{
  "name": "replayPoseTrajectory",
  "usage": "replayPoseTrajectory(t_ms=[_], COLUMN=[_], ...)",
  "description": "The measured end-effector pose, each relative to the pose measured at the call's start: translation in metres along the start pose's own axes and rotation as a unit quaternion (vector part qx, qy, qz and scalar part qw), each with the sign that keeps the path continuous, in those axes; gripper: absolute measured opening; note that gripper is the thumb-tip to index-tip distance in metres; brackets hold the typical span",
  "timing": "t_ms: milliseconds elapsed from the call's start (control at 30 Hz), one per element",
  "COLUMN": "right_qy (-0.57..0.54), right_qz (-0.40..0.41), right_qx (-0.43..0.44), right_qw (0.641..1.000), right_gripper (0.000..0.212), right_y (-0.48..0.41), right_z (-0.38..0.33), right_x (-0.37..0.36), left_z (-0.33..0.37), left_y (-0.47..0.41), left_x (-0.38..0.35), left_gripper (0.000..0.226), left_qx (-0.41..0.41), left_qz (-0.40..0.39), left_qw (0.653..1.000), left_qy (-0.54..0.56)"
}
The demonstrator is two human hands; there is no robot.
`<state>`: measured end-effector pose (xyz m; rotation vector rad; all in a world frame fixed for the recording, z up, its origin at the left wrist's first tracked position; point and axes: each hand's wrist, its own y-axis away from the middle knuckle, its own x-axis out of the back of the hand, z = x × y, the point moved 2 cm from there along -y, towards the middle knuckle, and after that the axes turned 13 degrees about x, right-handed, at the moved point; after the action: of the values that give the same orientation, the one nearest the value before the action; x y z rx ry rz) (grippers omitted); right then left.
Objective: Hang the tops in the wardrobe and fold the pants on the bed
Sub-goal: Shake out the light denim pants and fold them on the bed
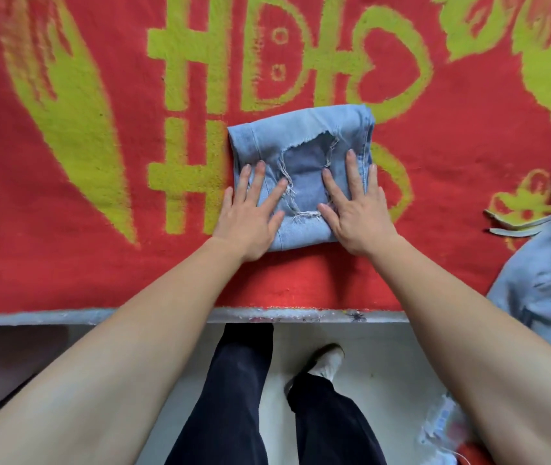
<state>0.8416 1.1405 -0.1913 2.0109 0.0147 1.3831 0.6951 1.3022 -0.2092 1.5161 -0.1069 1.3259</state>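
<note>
A pair of light blue ripped jeans (296, 135) lies folded into a compact square on the bed's red and yellow-green blanket (99, 263). My left hand (250, 213) presses flat on the square's left near part, fingers straight and spread. My right hand (354, 209) presses flat on its right near part, fingers straight. A frayed tear in the denim shows between the two hands.
A grey hooded top (542, 280) with flat drawstrings lies crumpled at the bed's right edge. The bed's front edge (49, 318) runs across the view. Below it are my dark trousers, a light shoe and a pale floor.
</note>
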Motion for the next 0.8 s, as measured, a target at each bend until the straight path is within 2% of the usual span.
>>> replayPoseTrajectory(t_ms=[167, 267, 333, 433, 533, 567, 633, 667, 700, 733, 800], right_qy=[-0.025, -0.09, -0.142, -0.195, -0.225, -0.233, -0.263, -0.284, -0.307, -0.331, -0.387], right_qz=[-0.037, 0.013, 0.057, 0.096, 0.142, 0.157, 0.182, 0.192, 0.196, 0.19, 0.153], right_qx=[0.015, 0.035, 0.048, 0.04, 0.015, 0.007, -0.012, -0.029, -0.054, -0.084, -0.146], right_qw=[0.999, 0.995, 0.987, 0.975, 0.964, 0.96, 0.947, 0.939, 0.93, 0.92, 0.897], right_gripper=[0.072, 0.07, 0.071, 0.081, 0.091, 0.093, 0.097, 0.099, 0.102, 0.106, 0.114], right_y=[0.005, 0.014, 0.021, 0.024, 0.018, 0.016, 0.014, 0.015, 0.016, 0.016, 0.016], right_z=[0.0, 0.002, 0.002, 0.002, 0.0, -0.001, -0.004, -0.004, -0.003, -0.001, 0.007], right_x=[0.027, 0.042, 0.046, 0.047, 0.049, 0.049, 0.049, 0.047, 0.045, 0.043, 0.038], left_z=[0.002, 0.014, 0.028, 0.047, 0.061, 0.065, 0.073, 0.077, 0.079, 0.078, 0.068], left_y=[0.008, 0.027, 0.047, 0.079, 0.099, 0.103, 0.105, 0.105, 0.103, 0.1, 0.09], left_x=[0.016, 0.022, 0.021, 0.011, -0.007, -0.013, -0.023, -0.026, -0.026, -0.024, -0.016], left_gripper=[0.061, 0.063, 0.067, 0.078, 0.092, 0.097, 0.103, 0.104, 0.106, 0.107, 0.106], left_qx=[-0.003, 0.033, 0.108, 0.265, 0.401, 0.441, 0.508, 0.526, 0.534, 0.532, 0.51], left_qz=[-0.018, 0.046, 0.094, 0.142, 0.113, 0.088, 0.033, 0.022, 0.03, 0.054, 0.118], left_qw=[1.0, 0.996, 0.976, 0.904, 0.807, 0.758, 0.629, 0.58, 0.559, 0.567, 0.634], left_qy=[0.001, 0.066, 0.162, 0.302, 0.419, 0.473, 0.587, 0.621, 0.633, 0.626, 0.569])
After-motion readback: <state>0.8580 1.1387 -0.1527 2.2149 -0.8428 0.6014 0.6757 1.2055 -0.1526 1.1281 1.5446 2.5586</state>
